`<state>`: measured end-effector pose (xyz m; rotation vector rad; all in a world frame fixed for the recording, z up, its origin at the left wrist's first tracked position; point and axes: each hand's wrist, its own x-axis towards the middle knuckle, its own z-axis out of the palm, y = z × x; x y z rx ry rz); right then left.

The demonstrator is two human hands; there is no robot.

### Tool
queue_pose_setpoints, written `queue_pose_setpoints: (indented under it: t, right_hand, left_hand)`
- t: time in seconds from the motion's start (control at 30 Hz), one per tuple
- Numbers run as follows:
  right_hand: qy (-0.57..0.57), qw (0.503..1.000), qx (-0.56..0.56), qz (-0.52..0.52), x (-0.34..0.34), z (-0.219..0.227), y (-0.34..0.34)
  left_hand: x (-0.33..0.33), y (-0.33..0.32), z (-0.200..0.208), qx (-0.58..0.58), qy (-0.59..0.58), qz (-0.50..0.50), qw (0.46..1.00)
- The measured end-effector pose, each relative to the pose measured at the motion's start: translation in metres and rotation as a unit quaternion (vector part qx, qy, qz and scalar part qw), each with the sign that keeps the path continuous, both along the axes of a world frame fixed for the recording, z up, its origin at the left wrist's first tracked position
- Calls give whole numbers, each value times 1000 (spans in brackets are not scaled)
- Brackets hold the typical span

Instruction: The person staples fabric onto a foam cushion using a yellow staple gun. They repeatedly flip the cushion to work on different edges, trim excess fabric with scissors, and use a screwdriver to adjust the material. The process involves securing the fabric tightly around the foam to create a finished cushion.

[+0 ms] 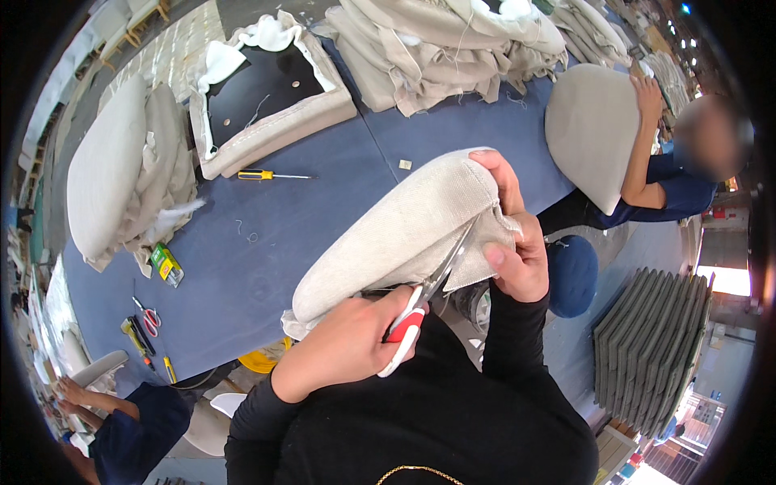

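- Gripping scissors (406, 325) in the left hand (347, 341), with fingers curled round the red-and-white handles; unable to tell the spread of the blades, half lost against the cloth
- Pinching a loose fabric flap (481, 250) in the right hand (527, 259), with thumb on the near face and fingers round the far side
- Placing the beige cushion (388, 230) between both hands, aslant over the near side of the blue table (323, 202), with its right end farther out
- Judging by the blades along the flap, probably trimming or snipping cloth
- For a clean edge, pull the flap taut and away from the padding prior to each bite
- Cut in short strokes, better than one long one, following the line of the fold
- Aim the tips clear of the right thumb and fingers, very near the cutting line
- Spare the smooth outer face; angle the lower blade away from it
- Steady the cushion against the table in case of rolling or sagging mid-cut
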<state>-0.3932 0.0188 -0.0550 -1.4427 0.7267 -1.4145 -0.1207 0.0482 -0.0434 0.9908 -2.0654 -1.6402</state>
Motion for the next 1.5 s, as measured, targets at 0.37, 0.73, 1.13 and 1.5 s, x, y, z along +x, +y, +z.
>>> queue_pose_setpoints:
  t: [0.37,0.73,1.13,1.5]
  right_hand:
    - [94,993,-73,-3,-2,-5,-4]
    - [53,997,-31,-39,6,-1,0]
    - [46,998,-16,-28,13,3,0]
    - [62,998,-18,-5,15,9,6]
  left_hand:
    - [4,-3,18,-3,-20,20,1000]
    - [13,-11,26,4,-56,-28,998]
    - [21,-16,31,2,-68,-46,997]
    - [40,-19,43,-41,-100,-68,992]
